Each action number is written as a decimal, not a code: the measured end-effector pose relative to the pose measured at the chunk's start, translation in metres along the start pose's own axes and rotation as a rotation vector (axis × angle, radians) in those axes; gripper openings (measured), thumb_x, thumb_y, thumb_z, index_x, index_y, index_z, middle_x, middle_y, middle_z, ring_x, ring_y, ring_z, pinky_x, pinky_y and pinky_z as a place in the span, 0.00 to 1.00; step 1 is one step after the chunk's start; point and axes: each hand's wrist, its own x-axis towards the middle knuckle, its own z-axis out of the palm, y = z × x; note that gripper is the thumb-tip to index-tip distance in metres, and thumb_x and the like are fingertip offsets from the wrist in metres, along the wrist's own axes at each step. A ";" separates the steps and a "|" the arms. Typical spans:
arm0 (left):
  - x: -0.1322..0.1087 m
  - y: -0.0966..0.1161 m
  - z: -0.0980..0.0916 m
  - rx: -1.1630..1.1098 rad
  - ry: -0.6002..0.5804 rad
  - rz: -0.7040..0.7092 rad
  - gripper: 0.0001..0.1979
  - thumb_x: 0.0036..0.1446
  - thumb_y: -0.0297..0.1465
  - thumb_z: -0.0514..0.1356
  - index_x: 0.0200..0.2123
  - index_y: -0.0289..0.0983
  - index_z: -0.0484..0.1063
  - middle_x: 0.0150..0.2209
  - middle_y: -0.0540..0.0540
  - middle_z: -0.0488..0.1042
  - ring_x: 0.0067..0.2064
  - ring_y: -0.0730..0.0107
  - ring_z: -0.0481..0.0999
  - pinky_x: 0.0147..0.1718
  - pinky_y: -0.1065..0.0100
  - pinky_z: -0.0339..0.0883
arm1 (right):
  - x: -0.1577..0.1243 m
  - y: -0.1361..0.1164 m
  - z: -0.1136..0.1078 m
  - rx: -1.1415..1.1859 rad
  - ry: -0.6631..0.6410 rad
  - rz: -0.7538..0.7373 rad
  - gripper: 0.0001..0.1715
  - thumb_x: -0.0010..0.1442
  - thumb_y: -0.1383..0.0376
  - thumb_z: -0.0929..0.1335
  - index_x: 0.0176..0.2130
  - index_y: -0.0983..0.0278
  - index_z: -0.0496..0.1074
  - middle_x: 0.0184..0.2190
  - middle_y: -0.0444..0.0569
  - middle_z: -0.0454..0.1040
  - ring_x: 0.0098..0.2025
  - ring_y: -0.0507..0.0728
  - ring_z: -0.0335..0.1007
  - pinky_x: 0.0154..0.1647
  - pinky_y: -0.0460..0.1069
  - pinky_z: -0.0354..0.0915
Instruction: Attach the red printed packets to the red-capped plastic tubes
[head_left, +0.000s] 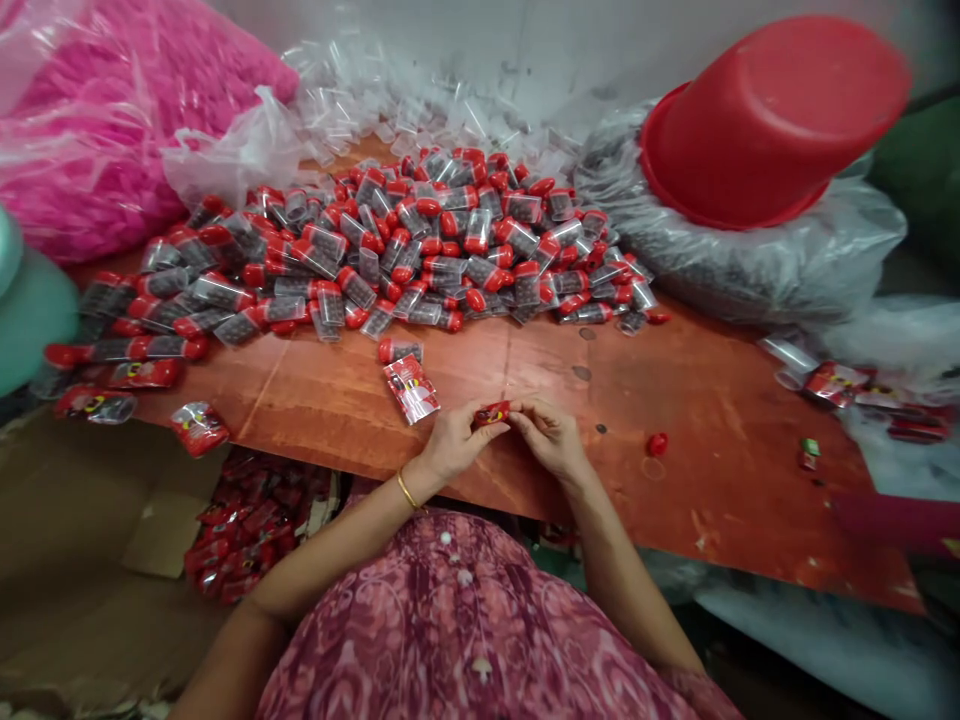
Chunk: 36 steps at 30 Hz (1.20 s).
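My left hand (454, 440) and my right hand (550, 438) meet over the near edge of a wooden table (712, 420), both pinched on one small red printed packet (492, 412). Just left of my hands lies a red printed wrapper (411, 388), with a single red-capped tube (400, 350) beyond it. A large heap of clear tubes with red caps (390, 255) covers the far half of the table.
An upturned red bucket (765, 120) rests on a plastic bag of dark contents at the right. A pink-filled bag (105, 120) sits far left. Loose clear tubes (390, 95) lie at the back. Red packets (247, 520) fill a box below the table. A loose red cap (658, 443) lies right.
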 end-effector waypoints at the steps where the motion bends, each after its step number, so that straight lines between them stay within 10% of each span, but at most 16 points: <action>1: -0.001 -0.001 0.002 0.014 -0.010 0.022 0.15 0.54 0.35 0.60 0.43 0.35 0.73 0.38 0.44 0.79 0.38 0.65 0.78 0.39 0.66 0.71 | -0.001 -0.001 -0.002 -0.032 -0.015 -0.014 0.08 0.61 0.62 0.63 0.31 0.60 0.69 0.26 0.45 0.73 0.29 0.54 0.68 0.32 0.50 0.62; 8: -0.004 -0.007 0.004 0.047 -0.017 0.156 0.16 0.55 0.36 0.59 0.45 0.35 0.73 0.42 0.43 0.79 0.41 0.65 0.78 0.41 0.66 0.71 | 0.002 -0.002 -0.002 -0.296 -0.087 -0.209 0.06 0.58 0.69 0.61 0.30 0.61 0.63 0.23 0.44 0.65 0.27 0.54 0.61 0.39 0.54 0.59; 18: -0.005 -0.011 0.000 0.157 -0.093 0.121 0.15 0.56 0.35 0.59 0.46 0.36 0.73 0.40 0.43 0.78 0.40 0.64 0.78 0.40 0.65 0.71 | -0.015 0.001 -0.005 -0.070 -0.119 0.000 0.19 0.60 0.57 0.64 0.49 0.60 0.66 0.40 0.52 0.72 0.42 0.58 0.67 0.43 0.55 0.63; 25: -0.007 -0.023 0.003 0.263 -0.054 0.208 0.18 0.56 0.29 0.57 0.51 0.35 0.68 0.51 0.39 0.73 0.55 0.59 0.70 0.57 0.51 0.59 | 0.000 0.009 0.002 -0.035 -0.190 -0.116 0.18 0.60 0.51 0.63 0.37 0.57 0.76 0.32 0.48 0.78 0.34 0.56 0.70 0.39 0.54 0.62; 30: -0.016 -0.017 -0.004 0.134 -0.009 0.159 0.28 0.53 0.25 0.57 0.58 0.33 0.59 0.55 0.36 0.70 0.54 0.62 0.70 0.54 0.59 0.64 | -0.003 0.009 0.009 -0.072 -0.121 -0.091 0.17 0.59 0.52 0.64 0.34 0.59 0.76 0.26 0.48 0.75 0.30 0.55 0.67 0.38 0.53 0.61; 36: -0.019 -0.010 -0.014 0.083 0.041 0.144 0.15 0.59 0.32 0.54 0.48 0.36 0.72 0.46 0.42 0.77 0.46 0.65 0.76 0.48 0.63 0.69 | 0.001 -0.003 0.004 -0.011 -0.114 0.034 0.22 0.53 0.49 0.68 0.44 0.58 0.73 0.34 0.49 0.76 0.39 0.58 0.70 0.42 0.54 0.64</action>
